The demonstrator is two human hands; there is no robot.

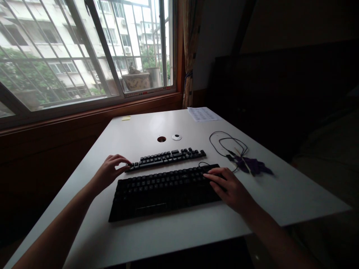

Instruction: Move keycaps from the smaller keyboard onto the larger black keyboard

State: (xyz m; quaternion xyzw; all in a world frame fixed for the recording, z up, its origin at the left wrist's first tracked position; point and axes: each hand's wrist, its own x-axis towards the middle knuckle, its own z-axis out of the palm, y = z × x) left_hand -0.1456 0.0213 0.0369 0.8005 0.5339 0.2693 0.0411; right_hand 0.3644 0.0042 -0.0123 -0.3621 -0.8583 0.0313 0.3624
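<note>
A black keyboard (164, 188) lies across the front of the white table. Keycaps show on its upper rows; its lower part is too dark to make out. Behind it, loose black keycaps (171, 155) are laid out in rows. My left hand (113, 166) is at the left end of these rows, thumb and fingertips closed on a small dark keycap (129, 164). Over the keyboard's right end, my right hand (227, 186) touches the keys with its fingertips, fingers stretched and slightly apart.
A coiled black cable (232, 140) lies at the right beside a purple cloth (255, 165) with a thin stick on it. Farther back are a round hole (162, 139), a white round cover (176, 137), a yellow note (126, 118) and printed paper (203, 114). A barred window stands behind.
</note>
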